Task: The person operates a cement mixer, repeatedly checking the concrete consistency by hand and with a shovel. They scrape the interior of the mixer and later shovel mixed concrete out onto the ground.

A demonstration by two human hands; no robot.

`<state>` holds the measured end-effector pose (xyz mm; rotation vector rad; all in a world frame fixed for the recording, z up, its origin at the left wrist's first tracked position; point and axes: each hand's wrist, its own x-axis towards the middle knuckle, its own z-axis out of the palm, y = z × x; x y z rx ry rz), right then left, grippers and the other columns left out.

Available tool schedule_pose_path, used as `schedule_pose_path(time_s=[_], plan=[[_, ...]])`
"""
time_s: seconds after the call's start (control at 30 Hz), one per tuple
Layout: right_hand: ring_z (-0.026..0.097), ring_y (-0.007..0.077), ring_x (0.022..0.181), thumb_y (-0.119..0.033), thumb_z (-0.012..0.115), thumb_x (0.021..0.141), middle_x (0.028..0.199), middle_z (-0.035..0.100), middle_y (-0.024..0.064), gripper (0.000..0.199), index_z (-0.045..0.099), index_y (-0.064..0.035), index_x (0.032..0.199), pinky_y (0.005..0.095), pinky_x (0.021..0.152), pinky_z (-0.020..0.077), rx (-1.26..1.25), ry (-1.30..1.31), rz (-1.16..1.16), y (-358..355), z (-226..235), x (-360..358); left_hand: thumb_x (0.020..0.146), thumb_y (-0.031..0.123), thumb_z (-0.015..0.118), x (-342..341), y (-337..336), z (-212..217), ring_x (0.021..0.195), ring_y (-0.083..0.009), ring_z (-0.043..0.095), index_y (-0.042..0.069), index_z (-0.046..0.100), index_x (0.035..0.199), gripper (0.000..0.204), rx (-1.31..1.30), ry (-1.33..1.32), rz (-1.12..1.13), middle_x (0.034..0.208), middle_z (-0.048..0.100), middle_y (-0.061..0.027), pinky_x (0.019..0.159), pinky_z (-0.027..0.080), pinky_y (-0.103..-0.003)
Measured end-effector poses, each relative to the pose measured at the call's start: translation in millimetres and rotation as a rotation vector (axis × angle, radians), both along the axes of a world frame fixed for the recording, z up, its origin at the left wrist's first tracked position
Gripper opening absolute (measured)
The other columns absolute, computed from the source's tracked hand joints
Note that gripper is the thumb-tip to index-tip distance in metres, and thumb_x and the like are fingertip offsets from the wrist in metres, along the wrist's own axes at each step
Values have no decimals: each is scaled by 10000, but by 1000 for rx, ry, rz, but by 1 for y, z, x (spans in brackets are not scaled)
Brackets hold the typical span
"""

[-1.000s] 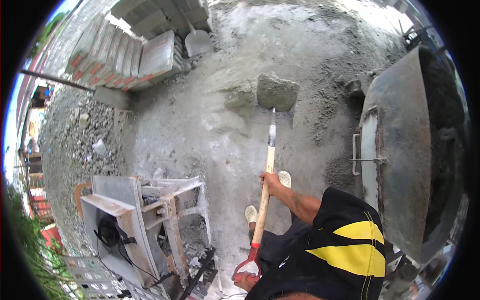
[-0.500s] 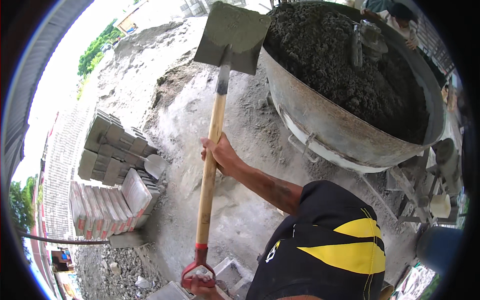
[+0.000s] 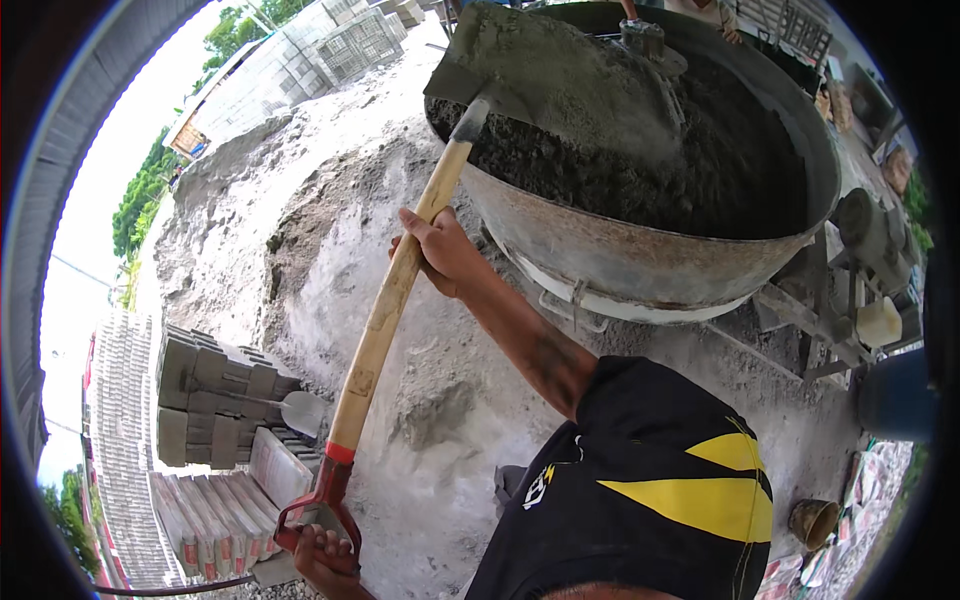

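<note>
A square-bladed shovel (image 3: 375,325) slants up from the lower left across my view. Its red D-handle (image 3: 335,482) is wrapped by the fingers of my left hand (image 3: 328,555). Higher up, my right hand (image 3: 440,248) is closed around the pale wooden shaft, with the thumb laid over it. The grey blade (image 3: 500,60) is over the rim of a big round metal mixer pan (image 3: 640,222). Beyond the blade, a grey smear of loose material is blurred by motion. Dark, wet-looking mix (image 3: 740,160) fills much of the pan.
Grey concrete blocks (image 3: 205,400) and several upright slab-like packs (image 3: 215,515) are stacked at left, beside another shovel's blade (image 3: 303,412). A sand mound (image 3: 230,200) rises behind. At right stand a blue barrel (image 3: 895,395) and a bucket (image 3: 814,522). Another person's hand (image 3: 733,32) shows beyond the pan.
The shovel blade has swung right and over the pan, and material is now spread in front of it. The D-handle and my left hand have moved left. Both hands keep their grip.
</note>
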<state>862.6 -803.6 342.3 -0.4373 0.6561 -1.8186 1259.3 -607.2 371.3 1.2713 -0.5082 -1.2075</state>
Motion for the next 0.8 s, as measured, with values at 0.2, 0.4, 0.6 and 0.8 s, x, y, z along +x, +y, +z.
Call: schedule_pose_path(time_s=[0.2,0.4,0.6,0.8], plan=[[644,251,806,-217,585,1007,929,577,170,350,360,10,1149,399,734,579,-79,-29,-25,-48,30,18,907,200,669,54,-67,9,485,-37,419,173,512,894,159,-98,-8,-40,672,434,70,410,351,-204],[610,232,815,-184,545,1022,952,511,135,267,402,24,1108,396,761,596,-177,-201,-107,-121,63,2,919,201,675,32,-156,80,482,-40,418,114,548,1066,213,-275,-234,77,669,433,60,404,356,-197],[550,228,847,-129,492,1033,924,459,112,189,432,44,1077,403,738,567,-302,-432,-173,-222,50,-84,921,133,663,-47,-254,102,520,-56,453,99,513,1191,311,-678,-493,-288,708,476,18,427,364,-206],[554,225,703,-125,530,1007,861,486,102,204,434,44,1068,401,639,552,-105,-209,-375,-314,-2,-219,927,127,678,-190,-373,88,504,-91,485,106,512,1045,204,-281,-61,-451,686,496,-4,438,407,-271]])
